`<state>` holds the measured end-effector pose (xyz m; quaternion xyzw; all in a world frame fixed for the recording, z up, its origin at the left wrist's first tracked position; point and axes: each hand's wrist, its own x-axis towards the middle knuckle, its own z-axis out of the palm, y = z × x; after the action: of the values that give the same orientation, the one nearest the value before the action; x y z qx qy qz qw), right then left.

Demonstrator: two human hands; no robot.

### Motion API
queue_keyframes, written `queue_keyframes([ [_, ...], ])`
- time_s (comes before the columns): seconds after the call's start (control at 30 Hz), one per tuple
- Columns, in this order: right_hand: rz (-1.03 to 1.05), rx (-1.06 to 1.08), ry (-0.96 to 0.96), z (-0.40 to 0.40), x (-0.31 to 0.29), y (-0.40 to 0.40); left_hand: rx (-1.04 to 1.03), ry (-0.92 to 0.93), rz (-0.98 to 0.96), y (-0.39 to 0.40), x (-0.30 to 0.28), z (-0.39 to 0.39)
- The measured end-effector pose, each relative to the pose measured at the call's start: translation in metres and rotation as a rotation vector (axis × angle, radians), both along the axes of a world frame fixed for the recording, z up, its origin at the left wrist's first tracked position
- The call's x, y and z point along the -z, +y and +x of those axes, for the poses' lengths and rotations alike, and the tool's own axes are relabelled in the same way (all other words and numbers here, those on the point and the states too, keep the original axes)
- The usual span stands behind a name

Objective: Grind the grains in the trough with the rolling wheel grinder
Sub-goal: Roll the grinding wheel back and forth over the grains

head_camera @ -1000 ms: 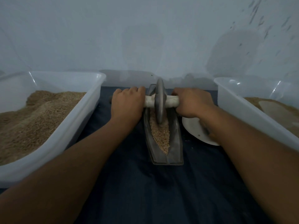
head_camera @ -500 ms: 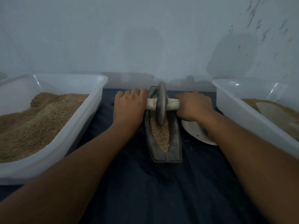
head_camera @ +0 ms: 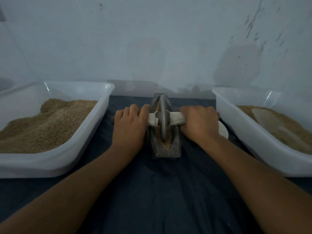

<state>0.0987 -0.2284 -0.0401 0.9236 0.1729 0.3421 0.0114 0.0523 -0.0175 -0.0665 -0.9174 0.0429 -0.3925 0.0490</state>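
Your left hand (head_camera: pixel 129 127) and right hand (head_camera: pixel 199 123) each curl their fingers round the cloth-wrapped axle handle (head_camera: pixel 175 119) of the grey metal rolling wheel (head_camera: pixel 163 118), which stands upright between them in the narrow grey boat-shaped trough (head_camera: pixel 175 146), pressing into tan grains (head_camera: pixel 167 143) on the dark blue cloth (head_camera: pixel 152 191)

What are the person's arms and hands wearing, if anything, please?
Nothing that shows: the left hand and right hand are bare, with no gloves, rings, watch or bands. Both forearms are bare to the frame's edge, no sleeves in view. Fingers show no marks in this dim light.
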Motion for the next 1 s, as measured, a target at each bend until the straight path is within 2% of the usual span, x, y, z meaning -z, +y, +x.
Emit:
queue_keyframes([
  [0.17,0.089,-0.024,-0.042,-0.016,0.004,-0.004,0.021,-0.024,0.016,-0.002,-0.005,-0.012],
  [0.5,0.003,0.032,0.057,0.012,0.014,-0.008,-0.007,0.014,0.08,-0.004,-0.01,0.006],
  [0.73,0.002,0.009,0.02,0.04,0.016,-0.003,-0.035,0.014,0.061,-0.001,-0.005,0.037],
  [1.0,0.01,-0.002,0.29,0.07,-0.005,0.001,-0.073,0.098,0.051,0.001,-0.016,0.07],
])
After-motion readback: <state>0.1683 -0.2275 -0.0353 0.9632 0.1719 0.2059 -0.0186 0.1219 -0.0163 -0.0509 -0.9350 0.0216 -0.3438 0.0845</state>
